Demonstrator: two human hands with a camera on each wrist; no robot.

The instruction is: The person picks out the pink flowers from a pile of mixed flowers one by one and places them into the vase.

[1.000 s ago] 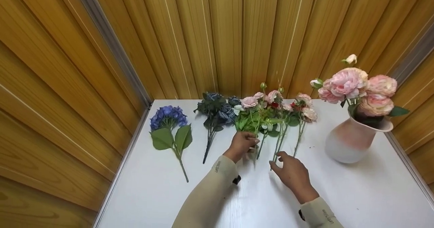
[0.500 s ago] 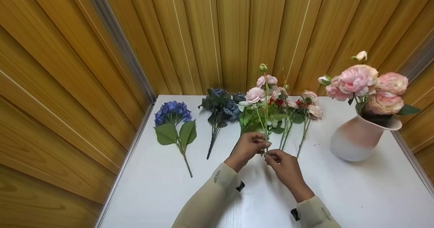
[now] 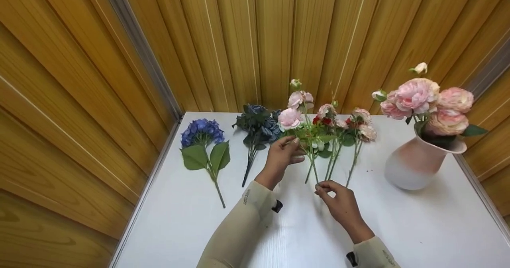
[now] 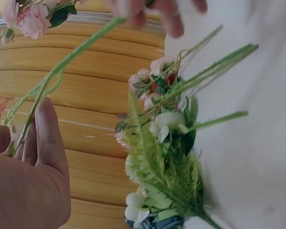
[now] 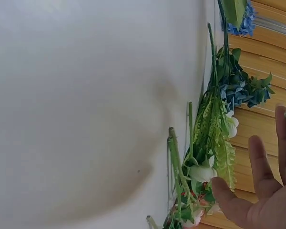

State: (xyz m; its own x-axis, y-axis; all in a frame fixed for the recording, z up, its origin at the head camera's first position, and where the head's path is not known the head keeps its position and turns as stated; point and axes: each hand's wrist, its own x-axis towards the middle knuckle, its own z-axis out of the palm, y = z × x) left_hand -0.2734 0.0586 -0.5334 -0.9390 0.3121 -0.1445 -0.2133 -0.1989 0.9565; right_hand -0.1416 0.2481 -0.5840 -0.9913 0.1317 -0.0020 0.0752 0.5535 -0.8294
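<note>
A pink flower spray [image 3: 290,118], with several blooms and a bud on a thin green stem [image 4: 71,57], stands raised between both hands above the white table. My left hand [image 3: 279,158] holds the upper stem below the blooms, its thumb and fingers around a thin branch in the left wrist view. Lower down, my right hand [image 3: 342,204] pinches the stem near its cut end with thumb and fingertips. Behind lie green foliage with white flowers [image 4: 167,124] and pink-and-red flower stems [image 3: 332,156]. In the right wrist view, the held stem is mostly out of frame.
A pink-and-white vase [image 3: 412,166] with large pink peonies [image 3: 416,94] stands on the right. Dark blue flowers [image 3: 255,124] and a blue hydrangea [image 3: 202,132] lie to the left on the white table [image 3: 171,236]. Wood-patterned panels [image 3: 271,41] close off the back.
The pink flower spray was lifted off the table and came upright. My right hand moved in and took its lower stem; my left hand then slid up toward the blooms, and the spray tilted left.
</note>
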